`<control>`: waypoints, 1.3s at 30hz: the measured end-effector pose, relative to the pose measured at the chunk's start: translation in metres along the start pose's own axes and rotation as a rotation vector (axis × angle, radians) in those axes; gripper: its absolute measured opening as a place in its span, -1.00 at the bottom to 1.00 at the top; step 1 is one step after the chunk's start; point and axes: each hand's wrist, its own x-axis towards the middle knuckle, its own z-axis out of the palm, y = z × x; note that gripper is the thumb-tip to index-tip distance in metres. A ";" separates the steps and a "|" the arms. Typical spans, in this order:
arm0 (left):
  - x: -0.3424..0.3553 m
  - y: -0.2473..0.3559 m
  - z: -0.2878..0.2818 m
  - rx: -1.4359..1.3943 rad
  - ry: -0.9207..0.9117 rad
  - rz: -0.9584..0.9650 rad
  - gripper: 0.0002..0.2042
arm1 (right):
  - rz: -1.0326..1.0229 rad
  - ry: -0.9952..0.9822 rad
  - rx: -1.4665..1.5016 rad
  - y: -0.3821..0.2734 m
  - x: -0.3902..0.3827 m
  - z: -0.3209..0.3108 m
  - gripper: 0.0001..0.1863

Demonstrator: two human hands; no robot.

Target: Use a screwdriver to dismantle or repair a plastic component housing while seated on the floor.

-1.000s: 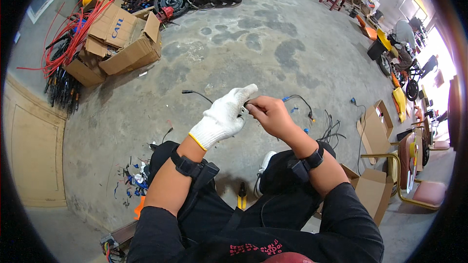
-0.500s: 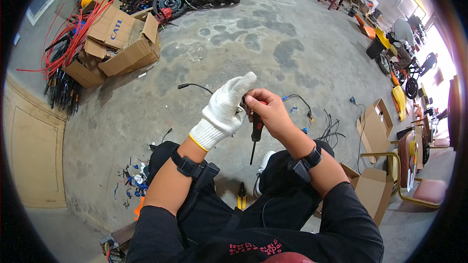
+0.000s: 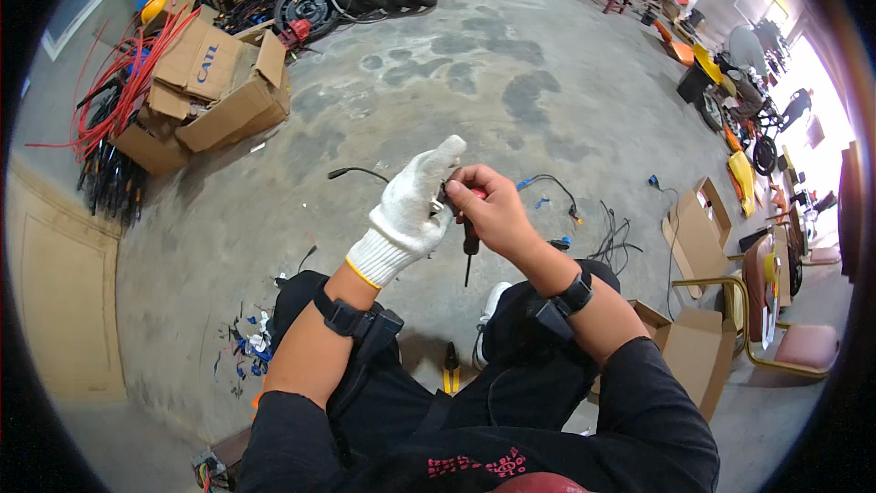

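My left hand (image 3: 409, 205), in a white knit glove with a yellow hem, is closed with its thumb side up. Something small and dark sits between it and my right fingers, mostly hidden. Past the glove's left side runs a black cable (image 3: 358, 172) with a plug end; where it leads behind the glove is hidden. My bare right hand (image 3: 497, 210) meets the glove with pinched fingertips. Tucked in its curled fingers is a screwdriver (image 3: 471, 242) with a black and red handle, its shaft pointing down toward me.
Yellow-handled pliers (image 3: 451, 372) lie between my legs. Cables with blue plugs (image 3: 558, 187) and a tangle of black wire (image 3: 616, 242) lie right of my hands. Connector scraps (image 3: 251, 342) are by my left knee. Open cardboard boxes (image 3: 698, 347) and a chair (image 3: 803, 347) stand at right.
The view has shifted slightly. Both hands remain together, a little further left in the picture, and the screwdriver's shaft hangs more upright. The cable's plug end has dipped slightly.
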 end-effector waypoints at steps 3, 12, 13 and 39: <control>0.001 -0.002 -0.001 -0.006 -0.006 0.018 -0.24 | -0.014 -0.024 0.093 0.006 0.002 0.001 -0.79; 0.000 0.001 -0.003 -0.020 -0.019 0.018 -0.21 | -0.008 -0.105 0.197 0.002 0.002 0.003 -0.79; -0.001 0.004 -0.003 -0.060 -0.035 -0.033 -0.22 | -0.005 -0.093 0.195 0.000 0.000 0.004 -0.80; -0.004 0.006 -0.011 -0.180 -0.188 -0.364 -0.27 | -0.185 -0.032 -0.226 0.006 0.003 0.001 -0.81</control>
